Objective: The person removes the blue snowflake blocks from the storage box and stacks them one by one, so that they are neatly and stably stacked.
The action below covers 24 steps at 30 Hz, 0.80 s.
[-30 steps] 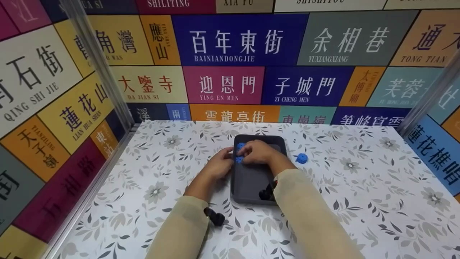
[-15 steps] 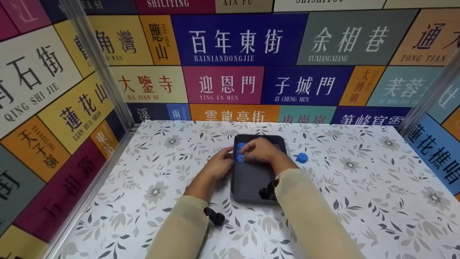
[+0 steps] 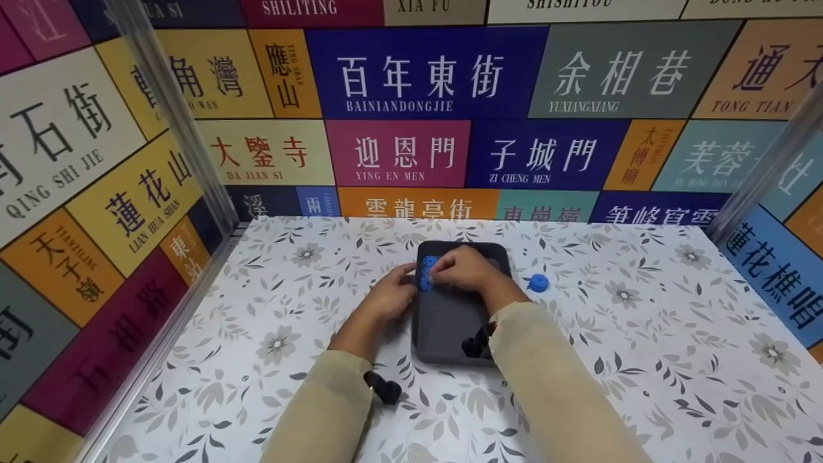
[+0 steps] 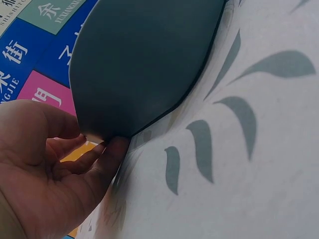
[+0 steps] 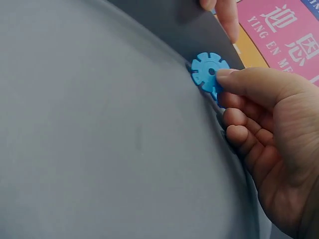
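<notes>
A dark grey tray lies on the table with blue notched plastic discs in its far left corner. My right hand reaches into the tray and pinches a blue notched disc, thumb on its face, beside the tray's wall. Part of another blue piece shows below that disc in the right wrist view. My left hand grips the tray's left side; the left wrist view has its thumb and fingers around the edge of the tray. Curled fingers of the right hand hide some of the discs.
Right of the tray, a separate blue piece lies on the flower-patterned tablecloth. Panels with street names stand behind and at both sides of the table. Black wrist cameras sit at both cuffs.
My right hand's fingers have shifted slightly at the corner and drawn together on a disc, leaving more of the blue discs in view. The left hand and the tray stay in place.
</notes>
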{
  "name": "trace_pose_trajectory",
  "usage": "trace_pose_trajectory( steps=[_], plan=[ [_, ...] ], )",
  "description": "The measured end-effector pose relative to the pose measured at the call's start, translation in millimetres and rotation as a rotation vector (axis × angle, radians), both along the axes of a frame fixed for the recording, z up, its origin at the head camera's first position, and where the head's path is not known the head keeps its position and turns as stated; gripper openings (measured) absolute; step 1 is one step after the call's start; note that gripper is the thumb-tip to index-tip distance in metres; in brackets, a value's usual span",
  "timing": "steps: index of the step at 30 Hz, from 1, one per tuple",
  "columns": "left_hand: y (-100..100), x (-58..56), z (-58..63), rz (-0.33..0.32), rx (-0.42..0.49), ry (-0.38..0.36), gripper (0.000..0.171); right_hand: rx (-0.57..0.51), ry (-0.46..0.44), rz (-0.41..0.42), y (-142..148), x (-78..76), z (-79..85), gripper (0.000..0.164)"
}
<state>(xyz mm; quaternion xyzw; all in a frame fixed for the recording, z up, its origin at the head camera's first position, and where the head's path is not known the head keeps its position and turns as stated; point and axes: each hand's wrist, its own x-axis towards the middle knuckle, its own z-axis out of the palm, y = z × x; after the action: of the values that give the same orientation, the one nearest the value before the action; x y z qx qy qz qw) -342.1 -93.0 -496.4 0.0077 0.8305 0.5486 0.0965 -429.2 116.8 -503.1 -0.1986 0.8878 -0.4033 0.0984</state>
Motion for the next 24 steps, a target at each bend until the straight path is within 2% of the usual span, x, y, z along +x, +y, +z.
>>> trace_pose_trajectory(
  steps=[7, 13, 20, 24],
  plan=[
    [0, -0.9, -1.1, -0.005, -0.007, 0.022, 0.060, -0.082, -0.056, -0.037, -1, -0.1, 0.2, 0.014],
    [1, 0.0, -0.3, 0.006, -0.019, 0.027, 0.061, -0.145, -0.030, -0.103, -1, -1.0, 4.3, 0.016],
    [2, 0.9, 2.3, 0.030, -0.009, 0.004, 0.061, -0.313, 0.029, -0.178, -2, -3.5, 18.7, 0.019],
    [3, 1.9, 2.2, 0.037, 0.003, -0.003, 0.061, -0.414, 0.029, -0.223, -1, -0.2, 31.3, 0.019]
  ],
)
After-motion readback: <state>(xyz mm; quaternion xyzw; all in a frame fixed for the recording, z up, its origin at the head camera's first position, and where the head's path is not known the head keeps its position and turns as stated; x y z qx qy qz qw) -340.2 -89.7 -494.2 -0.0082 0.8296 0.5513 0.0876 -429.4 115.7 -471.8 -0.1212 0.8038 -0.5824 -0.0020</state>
